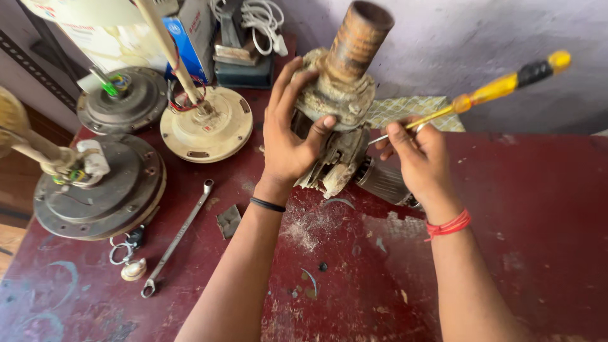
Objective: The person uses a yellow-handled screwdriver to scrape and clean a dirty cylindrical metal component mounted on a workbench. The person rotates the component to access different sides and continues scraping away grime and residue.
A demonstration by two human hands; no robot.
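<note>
The scratched dark-red counter (519, 209) stood against a grey wall, carrying ceiling-fan motors (101, 187) and a spanner (177, 237). Your left hand (288, 142) was clamped around the corroded pump motor (339, 107), upright mid-counter. Your right hand (418, 158) pinched the yellow-handled screwdriver (487, 95), tip at the housing: prising step, requiring steady leverage.

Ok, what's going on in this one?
A person works at a dark red table. The left hand grips a grimy, corroded motor housing with a rusty pipe end, holding it upright. The right hand holds a yellow-handled screwdriver, tip against the housing's side. A steel spanner and three round ceiling fan motors lie to the left, untouched.
</note>
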